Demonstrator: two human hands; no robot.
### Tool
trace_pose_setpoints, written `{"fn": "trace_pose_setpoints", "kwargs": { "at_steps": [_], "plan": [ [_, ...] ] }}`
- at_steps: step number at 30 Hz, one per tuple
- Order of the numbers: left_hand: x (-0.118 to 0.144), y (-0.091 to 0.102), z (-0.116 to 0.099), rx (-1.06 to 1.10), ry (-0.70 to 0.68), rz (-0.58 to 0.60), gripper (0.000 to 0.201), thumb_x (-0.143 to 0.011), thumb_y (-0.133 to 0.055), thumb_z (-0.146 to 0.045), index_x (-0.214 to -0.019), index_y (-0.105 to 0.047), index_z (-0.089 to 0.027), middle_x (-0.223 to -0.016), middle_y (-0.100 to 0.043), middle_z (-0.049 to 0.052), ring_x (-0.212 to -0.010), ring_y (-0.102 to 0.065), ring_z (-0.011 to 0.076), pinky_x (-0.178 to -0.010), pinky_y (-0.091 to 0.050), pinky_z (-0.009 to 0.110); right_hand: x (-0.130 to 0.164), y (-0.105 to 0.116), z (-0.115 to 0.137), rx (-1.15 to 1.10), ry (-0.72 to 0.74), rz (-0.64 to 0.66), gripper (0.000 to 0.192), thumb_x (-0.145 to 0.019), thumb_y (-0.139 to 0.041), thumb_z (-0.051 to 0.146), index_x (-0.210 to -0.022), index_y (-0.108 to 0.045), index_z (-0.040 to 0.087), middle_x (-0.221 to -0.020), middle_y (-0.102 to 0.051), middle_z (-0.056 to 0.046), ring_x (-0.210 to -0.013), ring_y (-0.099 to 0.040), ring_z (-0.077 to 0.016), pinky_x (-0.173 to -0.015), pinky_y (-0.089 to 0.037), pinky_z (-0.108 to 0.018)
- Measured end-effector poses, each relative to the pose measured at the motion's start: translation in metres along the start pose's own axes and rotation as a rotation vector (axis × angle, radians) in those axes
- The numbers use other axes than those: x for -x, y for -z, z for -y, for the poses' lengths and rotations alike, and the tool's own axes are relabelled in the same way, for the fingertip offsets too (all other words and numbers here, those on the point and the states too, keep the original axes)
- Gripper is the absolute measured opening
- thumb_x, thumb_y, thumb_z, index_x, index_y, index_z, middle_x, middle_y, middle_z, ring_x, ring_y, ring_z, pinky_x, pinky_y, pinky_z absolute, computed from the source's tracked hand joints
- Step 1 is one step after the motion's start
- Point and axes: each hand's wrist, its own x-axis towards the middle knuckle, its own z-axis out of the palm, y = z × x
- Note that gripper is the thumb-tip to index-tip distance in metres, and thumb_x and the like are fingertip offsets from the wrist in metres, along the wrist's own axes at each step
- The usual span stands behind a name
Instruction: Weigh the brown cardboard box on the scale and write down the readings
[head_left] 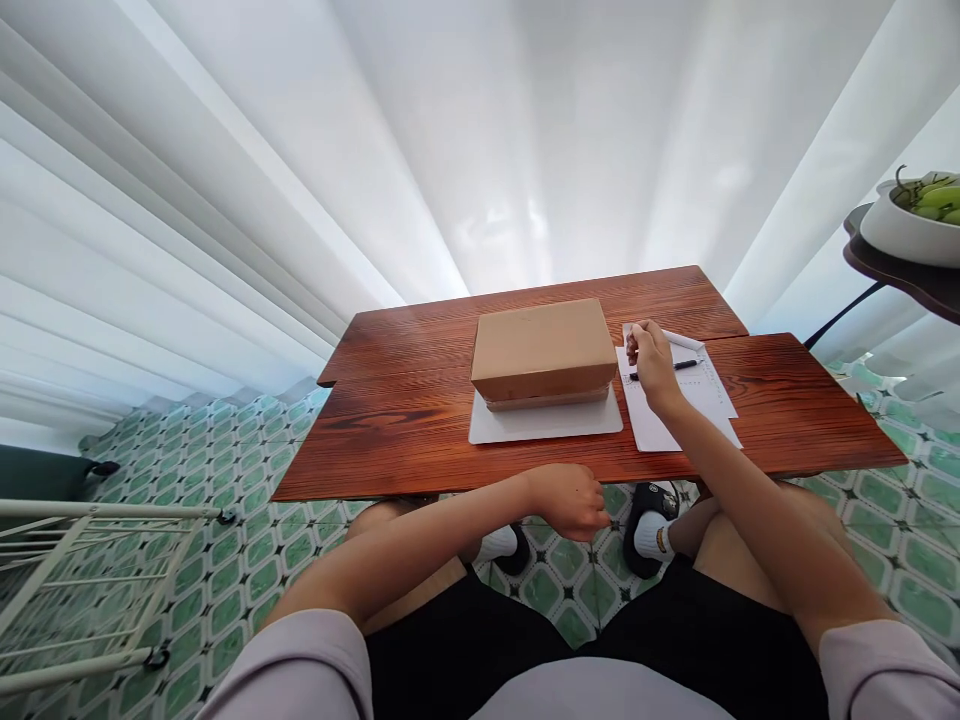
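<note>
Seems poised by the black pen (685,365) on the papers (660,420) beside the cardboard box (540,345), with right hand (651,358) curled, cannot tell around what, if anything, and left hand (570,500) loosely fisted near the table (405,400), and probably needs to uncurl for any pinch.

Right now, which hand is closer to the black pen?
Right. The right hand is over the papers, hiding part of the black pen; the left hand is farther off, by the table's near edge.

Illegibly small writing (697,382) on the white papers (658,432)
</note>
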Motion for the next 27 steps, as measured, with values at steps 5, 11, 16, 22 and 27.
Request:
{"fn": "trace_pose_setpoints", "kwargs": {
  "at_steps": [5,11,16,22,27],
  "plan": [
    [0.020,0.049,-0.003,-0.042,0.211,-0.381,0.026,-0.094,-0.051,-0.031,-0.069,-0.053,-0.023,-0.065,-0.059,0.000,-0.061,-0.054,0.0153,-0.055,-0.038,0.034,0.008,0.008,0.008,0.073,0.009,-0.015,0.016,-0.097,-0.048,0.035,-0.104,-0.058,0.025,-0.104,-0.066,-0.002,-0.098,-0.065,-0.0173,-0.077,-0.052,-0.029],
    [0.073,0.097,0.013,-0.092,0.786,-1.140,0.024,-0.095,-0.045,-0.019,-0.073,-0.054,-0.022,-0.065,-0.056,-0.001,-0.061,-0.051,0.0144,-0.064,-0.042,0.031,0.016,0.000,0.011,0.138,0.065,0.070,0.036,-0.102,-0.044,0.046,-0.130,-0.055,0.027,-0.138,-0.062,-0.007,-0.133,-0.057,-0.0236,-0.114,-0.046,-0.048],
    [0.105,0.085,0.030,0.137,1.155,-1.549,0.022,-0.097,-0.046,-0.028,-0.105,-0.065,-0.022,-0.090,-0.066,0.003,-0.086,-0.064,0.0166,-0.080,-0.052,0.030,0.019,-0.006,0.004,0.194,0.051,0.117,0.051,-0.103,-0.038,0.058,-0.145,-0.048,0.031,-0.157,-0.049,-0.005,-0.148,-0.043,-0.0249,-0.125,-0.036,-0.050],
    [0.115,0.065,0.038,0.592,1.359,-1.530,0.050,-0.097,-0.048,-0.041,-0.145,-0.048,-0.025,-0.147,-0.055,0.009,-0.141,-0.050,0.0203,-0.117,-0.043,0.032,0.030,-0.008,0.008,0.258,-0.022,0.144,0.060,-0.102,-0.040,0.062,-0.149,-0.051,0.027,-0.163,-0.042,-0.006,-0.155,-0.033,-0.0279,-0.130,-0.025,-0.052],
    [0.104,0.067,0.038,0.897,1.343,-1.443,0.061,-0.102,-0.043,-0.048,-0.159,-0.035,-0.027,-0.168,-0.034,0.005,-0.157,-0.030,0.0215,-0.127,-0.031,0.034,0.038,-0.011,0.010,0.319,0.047,0.161,0.059,-0.101,-0.041,0.063,-0.146,-0.054,0.027,-0.156,-0.051,-0.007,-0.150,-0.040,-0.0301,-0.129,-0.025,-0.053]
  ]
}}
